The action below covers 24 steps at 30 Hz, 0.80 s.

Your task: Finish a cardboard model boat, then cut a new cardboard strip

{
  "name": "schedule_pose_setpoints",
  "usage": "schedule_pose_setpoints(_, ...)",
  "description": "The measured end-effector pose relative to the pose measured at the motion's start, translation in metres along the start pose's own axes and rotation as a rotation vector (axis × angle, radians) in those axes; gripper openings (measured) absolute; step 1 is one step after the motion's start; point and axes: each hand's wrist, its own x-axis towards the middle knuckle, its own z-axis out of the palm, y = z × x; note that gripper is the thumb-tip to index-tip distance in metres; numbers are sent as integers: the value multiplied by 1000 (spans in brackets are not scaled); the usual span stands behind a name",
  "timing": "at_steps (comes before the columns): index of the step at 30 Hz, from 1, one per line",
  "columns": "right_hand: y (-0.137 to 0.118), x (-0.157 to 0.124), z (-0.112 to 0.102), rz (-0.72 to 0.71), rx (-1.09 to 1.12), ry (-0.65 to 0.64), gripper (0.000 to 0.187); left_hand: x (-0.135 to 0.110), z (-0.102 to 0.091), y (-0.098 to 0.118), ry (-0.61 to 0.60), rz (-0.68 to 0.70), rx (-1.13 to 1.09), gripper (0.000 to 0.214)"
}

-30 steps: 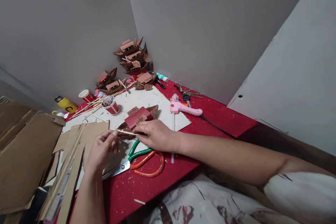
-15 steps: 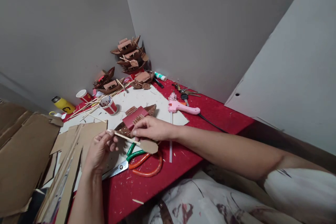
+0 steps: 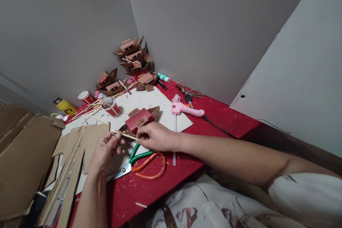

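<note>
My left hand (image 3: pixel 108 146) pinches one end of a thin wooden stick, the shaft of a miniature oar (image 3: pixel 130 136). The fingers of my right hand (image 3: pixel 156 136) close on its other end, and they hide the cardboard blade. Just beyond them a model boat (image 3: pixel 137 121) with a dark red roof and slatted pieces stands on the white board (image 3: pixel 162 99). Below my hands lie large scissors (image 3: pixel 143 165) with green and orange handles, their blades partly behind my left wrist.
A pink glue gun (image 3: pixel 187 108) with a clear glue stick lies right of the boat. Several finished boats (image 3: pixel 130 55) are stacked in the corner. Paper cups (image 3: pixel 113 109), a yellow bottle (image 3: pixel 65 107), keys (image 3: pixel 188 98), and cardboard pieces (image 3: pixel 93 137) lie around the red table (image 3: pixel 139 192).
My right hand has closed over the oar's blade end, which showed below the fingers before. The oar has turned so that the blade is out of sight. My left hand keeps its pinch.
</note>
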Motion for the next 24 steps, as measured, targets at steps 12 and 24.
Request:
schedule_pose_setpoints(12,0,6,-5,247,676,-292,12,0,2,1,68,37,-17,24)
schedule_pose_setpoints(24,4,6,-5,271,920,-476,25,0,2,0,66,67,-43,26)
